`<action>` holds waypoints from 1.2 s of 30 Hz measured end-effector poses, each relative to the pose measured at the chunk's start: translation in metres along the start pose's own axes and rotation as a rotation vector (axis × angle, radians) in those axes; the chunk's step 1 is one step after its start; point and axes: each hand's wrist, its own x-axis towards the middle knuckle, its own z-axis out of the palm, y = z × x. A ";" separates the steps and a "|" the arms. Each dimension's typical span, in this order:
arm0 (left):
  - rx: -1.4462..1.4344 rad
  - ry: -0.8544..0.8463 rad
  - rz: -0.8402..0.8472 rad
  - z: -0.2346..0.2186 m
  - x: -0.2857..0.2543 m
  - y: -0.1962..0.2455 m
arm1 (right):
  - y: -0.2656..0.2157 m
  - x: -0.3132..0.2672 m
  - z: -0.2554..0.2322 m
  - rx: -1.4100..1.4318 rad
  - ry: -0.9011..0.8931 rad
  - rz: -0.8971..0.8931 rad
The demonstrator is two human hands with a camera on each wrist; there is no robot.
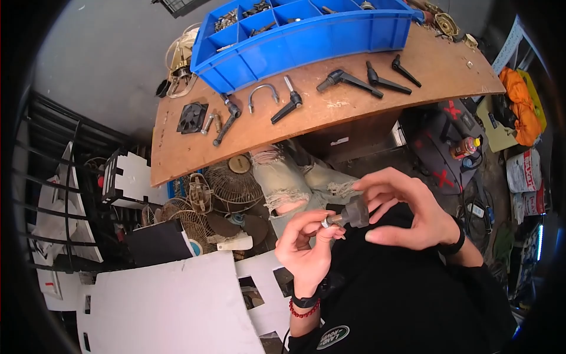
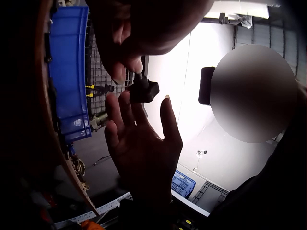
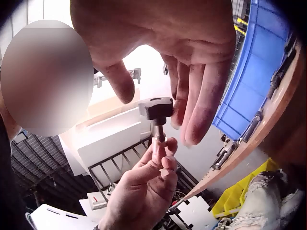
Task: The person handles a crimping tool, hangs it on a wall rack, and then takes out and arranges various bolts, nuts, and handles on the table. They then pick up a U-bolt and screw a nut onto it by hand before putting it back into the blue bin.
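A black star knob with a metal stud (image 1: pixel 355 213) is held in front of the person's chest. The left hand (image 1: pixel 308 248) pinches the stud between thumb and fingers, and the knob's lobed head points toward the right hand. Around that head the right hand (image 1: pixel 410 206) is spread, thumb apart from the fingers. In the right wrist view, the right fingers (image 3: pixel 197 103) hang right beside the knob head (image 3: pixel 157 108), and the left hand (image 3: pixel 144 184) grips the stud from below. The left wrist view shows the knob (image 2: pixel 147 90) dark between both hands.
On the wooden table (image 1: pixel 330 121) lie several black clamping handles (image 1: pixel 354 82), a U-shaped bolt (image 1: pixel 263 94), a small cooling fan (image 1: pixel 192 118) and bolts (image 1: pixel 207 124). A blue divided bin (image 1: pixel 306 44) of hardware stands behind them. Fan cages (image 1: pixel 233 183) and white panels (image 1: pixel 171 301) are at the left.
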 end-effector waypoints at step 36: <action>0.005 -0.129 -0.042 -0.007 -0.001 0.005 | -0.008 -0.007 -0.007 -0.273 0.014 -0.088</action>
